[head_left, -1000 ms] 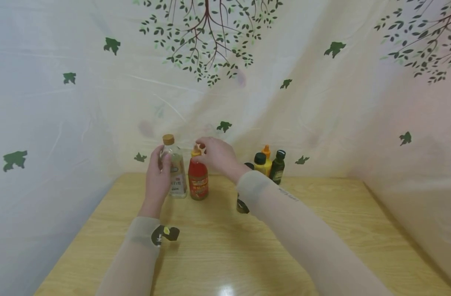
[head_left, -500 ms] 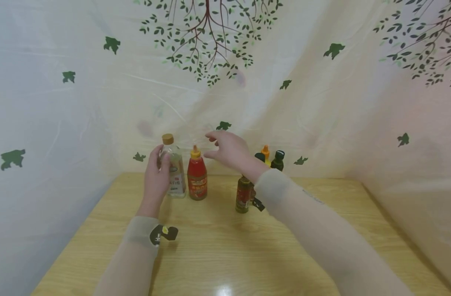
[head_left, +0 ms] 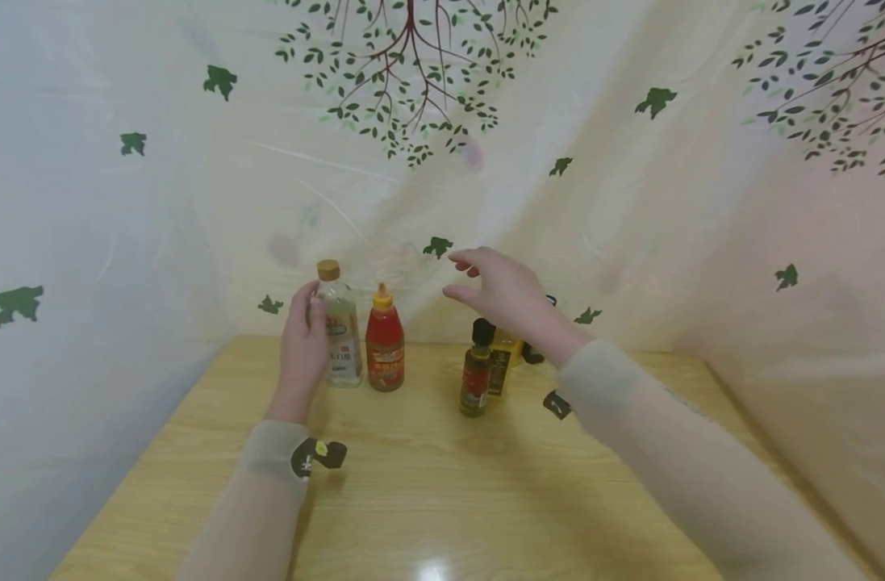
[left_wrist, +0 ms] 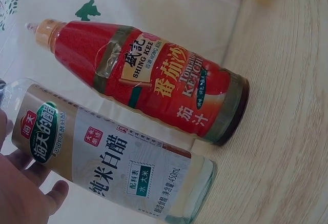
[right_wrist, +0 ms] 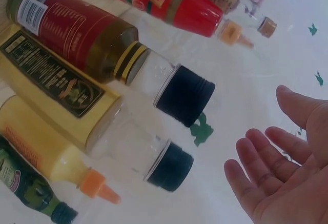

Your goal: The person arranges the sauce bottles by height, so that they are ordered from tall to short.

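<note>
My left hand point(head_left: 302, 351) holds the clear glass rice vinegar bottle point(head_left: 344, 347) by its upper side; the left wrist view shows fingers round its shoulder. Just right of it, the red ketchup bottle point(left_wrist: 148, 75) with its yellow nozzle cap stands upright, untouched. My right hand point(head_left: 511, 297) is in the air above the right-hand bottles, fingers spread and holding nothing. Beneath it, a dark-capped bottle with a red label point(head_left: 474, 383) stands in front of a yellow-labelled bottle point(right_wrist: 56, 85). A yellow squeeze bottle point(right_wrist: 41, 137) and a small green bottle point(right_wrist: 31, 183) are partly hidden in the head view.
The bottles stand on a light wooden table point(head_left: 413, 484). Behind and at both sides hangs a pale curtain point(head_left: 195, 226) with printed leaves and branches. A gap of bare table separates the ketchup bottle from the right-hand group.
My right hand has let go of the ketchup bottle's cap and moved right, above the other bottles. The left hand keeps its hold on the vinegar bottle.
</note>
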Tool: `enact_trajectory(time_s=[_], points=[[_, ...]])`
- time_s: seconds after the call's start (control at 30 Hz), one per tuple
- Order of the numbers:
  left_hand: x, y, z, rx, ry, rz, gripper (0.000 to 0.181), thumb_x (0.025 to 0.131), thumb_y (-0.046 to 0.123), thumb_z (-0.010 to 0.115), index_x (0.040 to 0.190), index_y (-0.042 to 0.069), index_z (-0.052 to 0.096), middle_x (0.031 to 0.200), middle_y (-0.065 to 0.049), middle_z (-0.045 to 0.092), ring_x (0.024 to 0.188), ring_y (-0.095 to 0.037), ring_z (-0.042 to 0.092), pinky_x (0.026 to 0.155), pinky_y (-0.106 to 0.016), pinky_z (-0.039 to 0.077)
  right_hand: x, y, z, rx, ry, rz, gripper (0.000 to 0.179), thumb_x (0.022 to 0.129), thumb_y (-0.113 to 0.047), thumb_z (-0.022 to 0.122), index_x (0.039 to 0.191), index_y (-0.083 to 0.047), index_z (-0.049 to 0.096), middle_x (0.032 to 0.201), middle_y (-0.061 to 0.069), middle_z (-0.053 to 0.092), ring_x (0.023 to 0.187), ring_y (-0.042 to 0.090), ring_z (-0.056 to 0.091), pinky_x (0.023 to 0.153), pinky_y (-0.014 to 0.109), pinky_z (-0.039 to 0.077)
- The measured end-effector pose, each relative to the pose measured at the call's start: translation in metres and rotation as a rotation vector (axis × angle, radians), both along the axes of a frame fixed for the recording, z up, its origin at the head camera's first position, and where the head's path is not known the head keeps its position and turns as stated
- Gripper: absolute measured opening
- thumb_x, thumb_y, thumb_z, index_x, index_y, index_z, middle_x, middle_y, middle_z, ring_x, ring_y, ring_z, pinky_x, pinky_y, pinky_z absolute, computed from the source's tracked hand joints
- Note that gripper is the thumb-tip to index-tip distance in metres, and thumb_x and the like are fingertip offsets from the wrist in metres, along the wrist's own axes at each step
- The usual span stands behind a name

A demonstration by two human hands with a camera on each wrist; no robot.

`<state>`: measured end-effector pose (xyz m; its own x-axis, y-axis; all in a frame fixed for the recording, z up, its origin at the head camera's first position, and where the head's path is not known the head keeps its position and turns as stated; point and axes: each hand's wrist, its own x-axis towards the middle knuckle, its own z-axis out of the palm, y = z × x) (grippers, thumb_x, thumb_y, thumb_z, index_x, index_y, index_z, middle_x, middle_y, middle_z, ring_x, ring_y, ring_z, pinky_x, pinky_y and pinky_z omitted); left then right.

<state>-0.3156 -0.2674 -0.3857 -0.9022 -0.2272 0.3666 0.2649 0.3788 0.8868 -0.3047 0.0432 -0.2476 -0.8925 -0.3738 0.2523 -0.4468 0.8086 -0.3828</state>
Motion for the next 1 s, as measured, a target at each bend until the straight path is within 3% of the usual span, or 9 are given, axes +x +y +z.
enact_trajectory(time_s=[0.33,0.63,0.83,1.0], points=[[-0.002,-0.002,-0.003,0.026,0.000,-0.014,0.068,0.118,0.057,0.038,0.174,0.020,0.033,0.175,-0.017,0.037,0.159,-0.041,0.038,0.129,-0.065,0.029,0.005,0.033,-0.002,-0.008,0.020,-0.062,0.064,0.108,-0.043,0.074,0.162,-0.015,0.056,0.154,0.008,0.064,0.139,0.033,0.060,0.113,0.057,0.049],[-0.003,-0.002,-0.003,0.016,0.024,-0.034,0.076,0.115,0.056,0.051,0.175,0.015,0.028,0.179,-0.015,0.029,0.163,-0.041,0.030,0.131,-0.063,0.025,-0.001,0.057,-0.016,-0.063,-0.061,-0.105,0.066,0.108,-0.047,0.073,0.163,-0.015,0.055,0.155,0.012,0.063,0.141,0.036,0.058,0.115,0.062,0.047],[-0.003,0.000,-0.004,0.035,0.016,-0.060,0.083,0.112,0.052,0.063,0.177,0.022,0.020,0.175,-0.018,0.036,0.149,-0.043,0.049,0.121,-0.067,0.041,-0.006,0.069,-0.029,-0.128,-0.098,-0.066,0.065,0.109,-0.042,0.074,0.162,-0.009,0.054,0.153,0.016,0.064,0.139,0.037,0.059,0.117,0.060,0.047],[-0.003,0.003,-0.005,0.015,0.014,-0.056,0.083,0.111,0.049,0.065,0.177,0.021,0.022,0.167,-0.021,0.045,0.136,-0.040,0.058,0.115,-0.065,0.048,-0.006,0.077,-0.038,-0.160,-0.108,-0.051,0.066,0.108,-0.040,0.075,0.162,-0.009,0.054,0.149,0.016,0.065,0.135,0.036,0.062,0.115,0.059,0.049]])
